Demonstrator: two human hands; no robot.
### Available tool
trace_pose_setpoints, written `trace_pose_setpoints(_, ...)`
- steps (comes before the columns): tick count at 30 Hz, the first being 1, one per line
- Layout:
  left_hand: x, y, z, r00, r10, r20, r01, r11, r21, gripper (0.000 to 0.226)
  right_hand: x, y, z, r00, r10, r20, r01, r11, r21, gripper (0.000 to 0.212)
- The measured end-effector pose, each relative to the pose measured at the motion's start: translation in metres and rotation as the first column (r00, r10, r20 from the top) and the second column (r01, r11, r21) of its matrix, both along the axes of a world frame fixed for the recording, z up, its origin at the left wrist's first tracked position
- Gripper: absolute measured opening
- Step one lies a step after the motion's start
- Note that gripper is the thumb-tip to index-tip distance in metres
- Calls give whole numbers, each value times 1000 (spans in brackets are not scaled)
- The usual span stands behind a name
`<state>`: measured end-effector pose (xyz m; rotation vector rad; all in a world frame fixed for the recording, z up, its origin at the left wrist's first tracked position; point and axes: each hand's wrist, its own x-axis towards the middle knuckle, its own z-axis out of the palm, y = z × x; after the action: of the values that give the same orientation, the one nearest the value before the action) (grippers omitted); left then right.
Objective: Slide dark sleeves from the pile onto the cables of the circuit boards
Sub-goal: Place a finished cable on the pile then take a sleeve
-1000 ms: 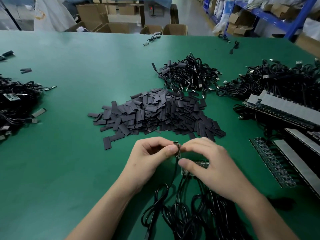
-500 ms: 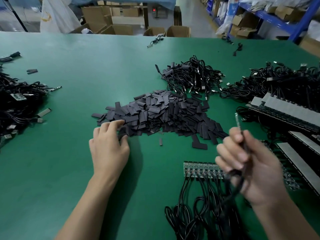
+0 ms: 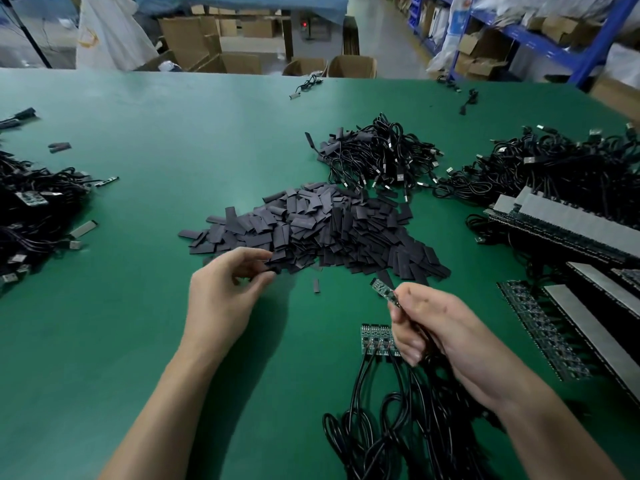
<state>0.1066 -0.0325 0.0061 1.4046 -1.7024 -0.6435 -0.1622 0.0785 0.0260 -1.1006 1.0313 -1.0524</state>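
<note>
- Green bench (image 3: 138,306) is carrying the sleeve pile (image 3: 329,230) just ahead of the left hand (image 3: 221,299), which is pinching a near-edge sleeve (image 3: 273,266).
- Right hand (image 3: 433,327) is gripping a circuit board (image 3: 382,289), long axis pointing up-left toward that sleeve.

We see a broad green table (image 3: 138,306) — beyond its far edge stand open cardboard boxes (image 3: 194,39) and a white sack (image 3: 110,32), with blue shelves (image 3: 540,46) of cartons on the right.
</note>
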Motion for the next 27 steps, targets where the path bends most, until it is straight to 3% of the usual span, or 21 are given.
trace_pose_setpoints(2, -13, 9, 6, 952, -174, -251, 209, 971, 117, 25, 5, 0, -1, 999, -16, -38, 16, 1000, -12, 33)
trace_pose_setpoints(5, -36, 29, 8, 761, -346, -548, 510, 842, 177, 23, 11, -1, -5, 993, -44, -111, 41, 999, -26, 26)
trace_pose_setpoints(8, -50, 40, 4, 669, -426, -609, 634, 754, 169, 25, 14, -1, -9, 983, -42, -177, 35, 999, -40, 20)
trace_pose_setpoints(12, -57, 44, -1, 662, -431, -613, 645, 745, 172, 35, 15, -3, -13, 982, -70, -175, 64, 997, -37, 23)
trace_pose_setpoints(17, -62, 47, -6, 715, -424, -556, 593, 790, 159, 36, 16, -3, -16, 974, -135, -184, 132, 991, -28, 21)
trace_pose_setpoints(21, -62, 49, -8, 884, -396, -248, 403, 915, -26, 40, 17, -4, -17, 949, -259, -178, 256, 966, -42, 21)
trace_pose_setpoints(24, -61, 50, -6, 915, -403, -29, 391, 901, -188, 34, 17, -4, -17, 933, -296, -206, 289, 955, -66, 20)
trace_pose_setpoints(27, -61, 50, -7, 916, -399, 48, 397, 882, -252, 29, 19, -4, -17, 938, -277, -208, 269, 961, -69, 19)
